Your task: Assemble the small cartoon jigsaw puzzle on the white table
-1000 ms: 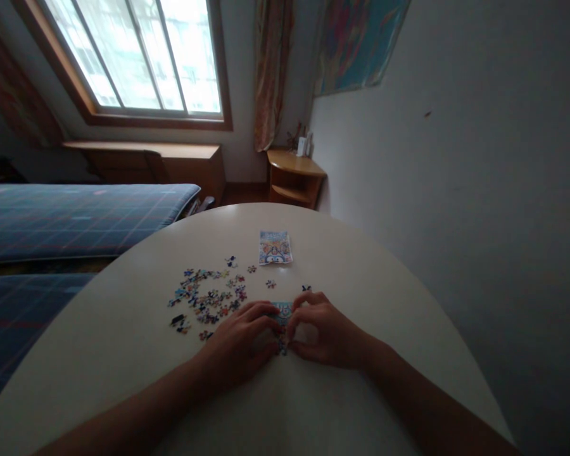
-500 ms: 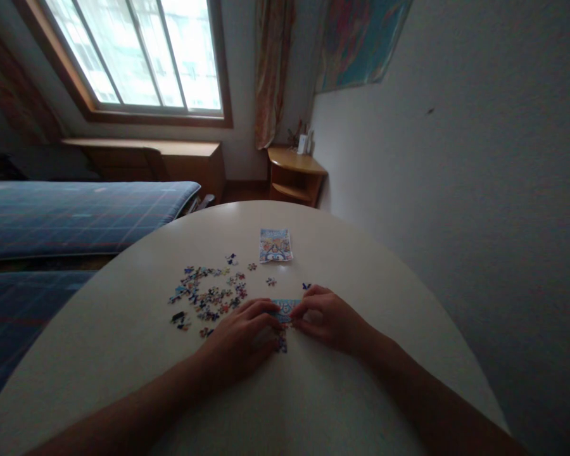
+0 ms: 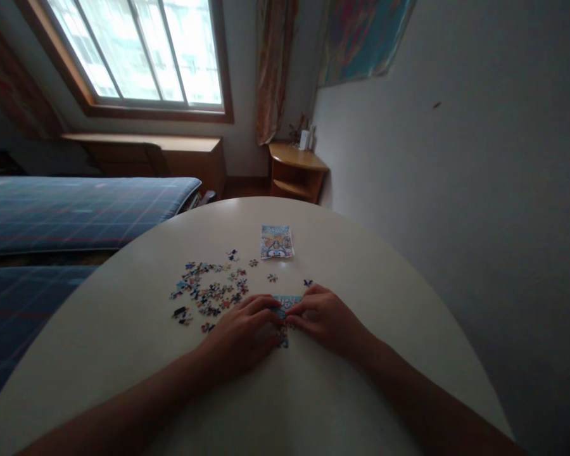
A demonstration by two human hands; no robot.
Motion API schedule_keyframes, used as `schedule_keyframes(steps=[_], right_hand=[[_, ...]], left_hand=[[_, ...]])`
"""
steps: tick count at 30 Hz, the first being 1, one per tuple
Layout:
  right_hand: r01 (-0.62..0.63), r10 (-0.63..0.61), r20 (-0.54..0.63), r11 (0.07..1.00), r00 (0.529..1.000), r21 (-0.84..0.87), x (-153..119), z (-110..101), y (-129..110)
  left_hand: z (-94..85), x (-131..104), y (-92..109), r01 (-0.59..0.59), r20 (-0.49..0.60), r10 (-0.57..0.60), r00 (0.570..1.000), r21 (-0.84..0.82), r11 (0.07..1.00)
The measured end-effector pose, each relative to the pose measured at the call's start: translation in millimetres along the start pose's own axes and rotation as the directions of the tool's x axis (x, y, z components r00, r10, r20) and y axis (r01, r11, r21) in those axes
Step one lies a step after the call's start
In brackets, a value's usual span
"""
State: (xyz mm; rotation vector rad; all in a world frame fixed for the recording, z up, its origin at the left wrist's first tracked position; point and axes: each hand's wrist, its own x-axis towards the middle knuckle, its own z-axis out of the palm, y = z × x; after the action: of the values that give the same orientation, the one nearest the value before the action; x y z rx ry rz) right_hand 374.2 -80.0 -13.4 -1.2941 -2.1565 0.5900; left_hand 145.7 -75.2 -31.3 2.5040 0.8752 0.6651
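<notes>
A small joined section of jigsaw puzzle [image 3: 289, 301], blue along its top, lies on the white round table [image 3: 351, 253] between my hands. My left hand [image 3: 247, 329] rests on its left side, fingers curved over the edge. From the right, my right hand [image 3: 327, 316] has thumb and forefinger pinched together at the section; whatever they hold is too small to make out. Many loose puzzle pieces [image 3: 213, 291] are spread to the left of my left hand. One dark blue piece [image 3: 308, 282] sits just above my right hand.
Behind the section lies a printed picture sheet [image 3: 277, 242], with two single pieces nearer to me. A bed with a blue plaid mattress [image 3: 76, 212] stands beyond the table at the left. A white wall [image 3: 479, 221] runs along the right.
My right thumb and forefinger have shifted slightly left over the puzzle section, showing more of its blue top edge. The left hand keeps its place. The whole view has tilted a little.
</notes>
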Motion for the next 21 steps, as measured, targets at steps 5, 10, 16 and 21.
schedule_keyframes(steps=[5, 10, 16, 21], right_hand=[[-0.045, 0.045, -0.007, 0.998, 0.999, -0.032, -0.5, 4.5, -2.9], [-0.059, 0.06, 0.005, 0.996, 0.998, -0.059, -0.8, 1.0, -5.7], [0.112, -0.098, 0.121, 0.987, 0.988, -0.113, -4.5, -14.1, -3.2], [0.117, -0.096, 0.134, 0.98, 0.986, -0.161, -4.7, -13.3, -1.2]], left_hand=[[-0.7, -0.3, 0.6, -0.007, -0.001, 0.007, 1.0, 0.008, 1.0], [-0.1, -0.7, 0.5, -0.008, -0.012, 0.008, 1.0, 0.006, 1.0], [0.4, -0.1, 0.6, -0.007, -0.013, 0.007, 1.0, -0.003, 1.0], [0.7, -0.9, -0.8, -0.011, -0.007, 0.011, 1.0, 0.008, 1.0]])
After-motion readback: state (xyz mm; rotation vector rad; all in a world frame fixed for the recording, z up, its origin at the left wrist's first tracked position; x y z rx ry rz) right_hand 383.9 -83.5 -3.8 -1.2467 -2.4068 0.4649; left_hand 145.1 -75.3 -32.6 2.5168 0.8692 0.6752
